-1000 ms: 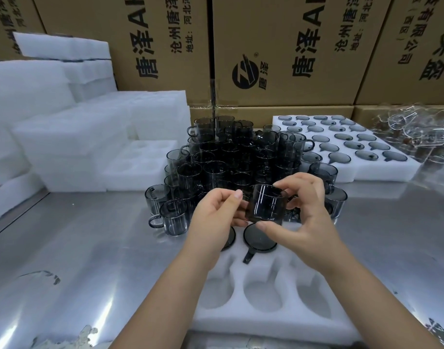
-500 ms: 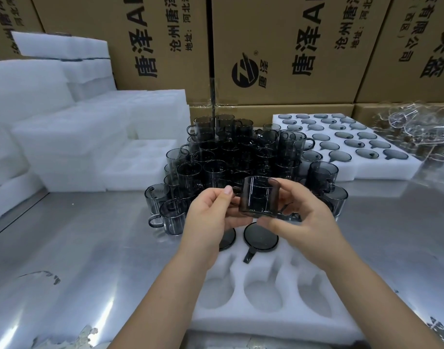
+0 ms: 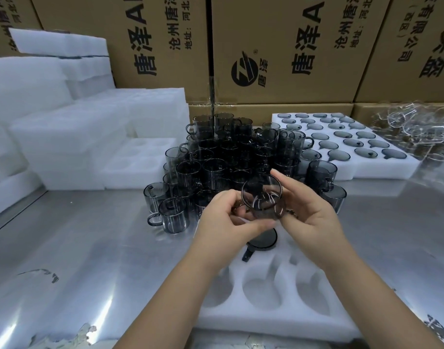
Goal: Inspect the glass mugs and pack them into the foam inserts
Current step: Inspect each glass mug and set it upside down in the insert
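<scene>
beside left edge of counter (image 3: 90, 248): blank foam stacks (image 3: 64, 137). loose grey mugs (image 3: 215, 157) clustered mid-counter. left grip (image 3: 226, 217) curled, pinching held mug (image 3: 262, 197) at handle side. mug was side-on a second ago, now tipped so round end faces camera; held above foam insert (image 3: 273, 321), not touching. right grip (image 3: 314, 212) clasps far wall, thumb on top. judgement: look-through check under way, packing next. one packed mug (image 3: 262, 239) shows below hands; near pockets unfilled. filled tray (image 3: 392, 170) at right.
</scene>
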